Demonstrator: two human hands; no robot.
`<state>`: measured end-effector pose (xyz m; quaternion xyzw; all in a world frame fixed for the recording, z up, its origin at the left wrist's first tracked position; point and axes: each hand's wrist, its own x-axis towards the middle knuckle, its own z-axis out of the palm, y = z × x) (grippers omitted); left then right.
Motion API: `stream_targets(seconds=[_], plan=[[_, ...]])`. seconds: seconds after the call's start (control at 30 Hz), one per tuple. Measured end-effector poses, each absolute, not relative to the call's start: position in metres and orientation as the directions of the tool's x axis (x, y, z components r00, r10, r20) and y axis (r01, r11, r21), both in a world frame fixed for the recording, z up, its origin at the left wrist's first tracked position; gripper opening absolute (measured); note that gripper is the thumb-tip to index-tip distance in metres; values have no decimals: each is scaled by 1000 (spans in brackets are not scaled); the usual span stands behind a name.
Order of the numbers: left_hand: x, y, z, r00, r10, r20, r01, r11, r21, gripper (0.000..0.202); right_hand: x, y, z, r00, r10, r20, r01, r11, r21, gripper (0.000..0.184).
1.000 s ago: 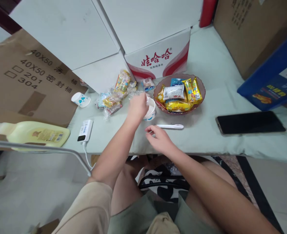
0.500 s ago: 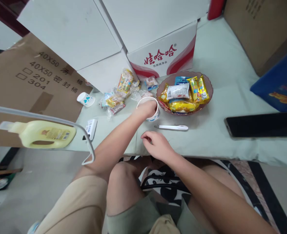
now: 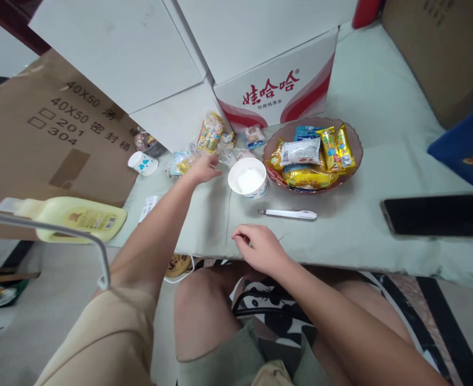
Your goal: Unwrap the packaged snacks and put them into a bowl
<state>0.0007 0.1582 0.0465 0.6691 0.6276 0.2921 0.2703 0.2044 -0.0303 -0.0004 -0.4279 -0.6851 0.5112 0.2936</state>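
Observation:
My left hand (image 3: 205,169) hovers over the near side of a pile of wrapped snacks (image 3: 210,133), fingers stretched out and apart, with nothing seen in it. Just right of it stands a white paper cup (image 3: 260,187) with a blue pattern, upright; its inside looks white. My right hand (image 3: 256,246) rests at the table's front edge, fingers loosely curled, and no object shows in it. Between that hand and the cup lies a white peeler-like tool (image 3: 288,214) with a metal tip. A glass bowl (image 3: 355,153) of packaged snacks sits right of the cup.
A second paper cup (image 3: 143,163) lies tipped at the left, near a yellow bottle (image 3: 79,219). Cardboard boxes (image 3: 276,96) line the back. At right are a black phone (image 3: 440,214) and a blue package (image 3: 465,147). A grey metal rod (image 3: 71,231) crosses the left side.
My left hand has come out of the paper cup and moved left to the snack pile, its fingers now extended. My right hand has stayed about where it was.

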Motion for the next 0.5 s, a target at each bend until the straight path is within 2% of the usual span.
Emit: stream_targets(seconds=[0.03,0.1,0.23,0.33,0.4,0.5], plan=[[-1,160,36,33,999,-31,739,-4,674,21,204,-30,0,-463,886,-39,287,108,-952,19],[2,169,18,40,998,-47,767,0,642,19,201,-29,0,-469,882,-43,284,105,-953,20],[17,200,-4,63,993,95,729,-111,676,29,195,-28,-1,-477,877,-54,286,97,-953,20],[29,223,-12,122,993,-2,734,-89,673,41,192,-27,-4,-474,879,-61,301,97,-949,20],[34,231,-15,189,979,-73,731,-90,676,40,190,-25,-5,-471,880,-64,310,97,-946,21],[31,229,-17,205,978,-41,682,-113,723,38,185,-21,-6,-480,875,-60,314,108,-943,20]])
